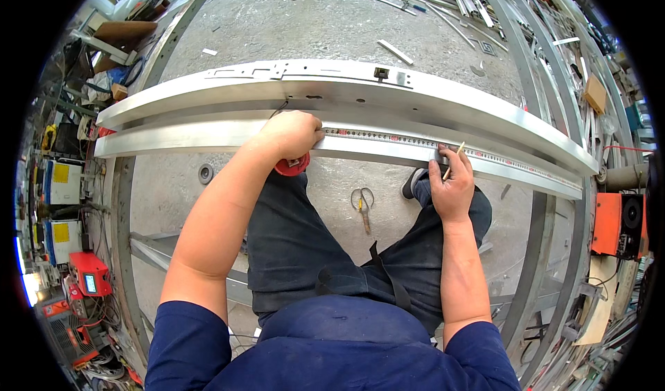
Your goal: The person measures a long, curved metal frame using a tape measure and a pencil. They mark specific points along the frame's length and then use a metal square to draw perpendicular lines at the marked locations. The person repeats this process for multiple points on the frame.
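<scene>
My left hand (294, 135) is closed around a tape measure with a red case (294, 166), at the near edge of a long silver metal bar (201, 133). Its blade (395, 139) is drawn out along the bar toward the right end. Farther right, my right hand (452, 187) grips a thin pale pencil-like stick (454, 158), with fingertips by the blade and the bar's edge. Just beyond lies a second long silver bar (235, 88), with slots and holes; a small black fitting (381, 74) sits on it.
Steel frame rails (123, 218) stand on both sides under the bars. Scissors (364, 211) and a round ring-shaped part (206, 173) lie on the floor. Metal offcuts (450, 3) are heaped at the far right. Red machines (90, 274) stand at left, an orange-red box (609, 223) at right.
</scene>
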### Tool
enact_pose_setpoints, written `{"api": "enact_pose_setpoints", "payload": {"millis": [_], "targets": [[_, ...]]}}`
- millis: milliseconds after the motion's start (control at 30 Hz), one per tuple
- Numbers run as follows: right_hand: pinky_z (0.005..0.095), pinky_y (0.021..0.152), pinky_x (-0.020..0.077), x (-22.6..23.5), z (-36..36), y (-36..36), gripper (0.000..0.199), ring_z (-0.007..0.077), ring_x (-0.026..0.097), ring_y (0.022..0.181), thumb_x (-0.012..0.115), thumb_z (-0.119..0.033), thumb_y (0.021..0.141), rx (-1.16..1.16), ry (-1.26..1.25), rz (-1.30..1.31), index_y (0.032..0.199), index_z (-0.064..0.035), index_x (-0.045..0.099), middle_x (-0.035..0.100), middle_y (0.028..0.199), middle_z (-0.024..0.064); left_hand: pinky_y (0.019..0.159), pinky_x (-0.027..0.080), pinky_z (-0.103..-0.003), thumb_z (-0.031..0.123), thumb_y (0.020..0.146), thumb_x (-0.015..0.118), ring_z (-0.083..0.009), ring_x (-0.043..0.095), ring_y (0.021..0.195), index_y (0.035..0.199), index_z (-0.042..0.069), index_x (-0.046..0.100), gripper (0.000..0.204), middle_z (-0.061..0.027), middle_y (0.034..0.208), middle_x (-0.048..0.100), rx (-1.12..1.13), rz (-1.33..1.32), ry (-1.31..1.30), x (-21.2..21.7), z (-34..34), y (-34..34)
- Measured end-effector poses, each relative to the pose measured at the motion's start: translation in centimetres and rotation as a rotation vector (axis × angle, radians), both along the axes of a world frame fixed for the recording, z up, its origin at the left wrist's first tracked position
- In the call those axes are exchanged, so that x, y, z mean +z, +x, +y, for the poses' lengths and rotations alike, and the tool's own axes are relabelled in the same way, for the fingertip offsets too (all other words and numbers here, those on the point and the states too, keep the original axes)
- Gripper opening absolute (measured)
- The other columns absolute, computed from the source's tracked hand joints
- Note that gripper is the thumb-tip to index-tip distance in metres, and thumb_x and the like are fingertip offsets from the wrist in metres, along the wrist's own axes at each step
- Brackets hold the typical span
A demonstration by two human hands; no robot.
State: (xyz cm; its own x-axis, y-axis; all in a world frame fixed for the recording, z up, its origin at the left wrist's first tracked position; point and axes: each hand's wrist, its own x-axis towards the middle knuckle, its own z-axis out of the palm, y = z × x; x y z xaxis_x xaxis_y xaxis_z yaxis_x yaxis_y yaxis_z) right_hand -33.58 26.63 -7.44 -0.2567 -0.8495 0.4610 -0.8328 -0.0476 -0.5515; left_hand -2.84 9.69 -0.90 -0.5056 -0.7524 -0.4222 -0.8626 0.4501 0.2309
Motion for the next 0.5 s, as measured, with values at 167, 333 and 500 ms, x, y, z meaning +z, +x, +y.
{"api": "enact_pose_setpoints", "payload": {"millis": [167, 333, 500], "targets": [[0.0434, 0.097, 0.0529, -0.15, 0.06, -0.29, 0.025, 0.0373, 0.065, 0.112, 0.076, -0.014, 0.088, 0.004, -0.008, 0.017, 0.110, -0.0028, 0.070, 0.074, 0.115, 0.0147, 0.087, 0.055, -0.049, 0.033, 0.101, 0.058, -0.0402, 0.070, 0.094, 0.098, 0.003, 0.075, 0.034, -0.0202, 0.095, 0.074, 0.012, -0.001, 0.008, 0.46, 0.16, -0.34], [0.0434, 0.093, 0.0544, 0.19, -0.12, 0.04, 0.027, 0.0361, 0.066, 0.107, 0.078, -0.012, 0.083, 0.004, -0.014, -0.036, 0.107, -0.0013, 0.073, 0.075, 0.109, 0.0154, 0.087, 0.056, -0.049, 0.033, 0.101, 0.058, -0.0405, 0.071, 0.094, 0.102, 0.004, 0.075, 0.034, -0.0202, 0.096, 0.074, 0.008, -0.029, 0.004, 0.30, 0.15, -0.32], [0.0432, 0.092, 0.0548, -0.06, -0.09, -0.26, 0.027, 0.0359, 0.066, 0.105, 0.078, -0.012, 0.083, 0.005, -0.041, -0.010, 0.106, -0.0012, 0.072, 0.074, 0.108, 0.0154, 0.088, 0.055, -0.048, 0.033, 0.101, 0.059, -0.0402, 0.071, 0.095, 0.102, 0.004, 0.075, 0.034, -0.0206, 0.096, 0.074, 0.006, -0.028, 0.019, 0.46, 0.06, -0.51]]}}
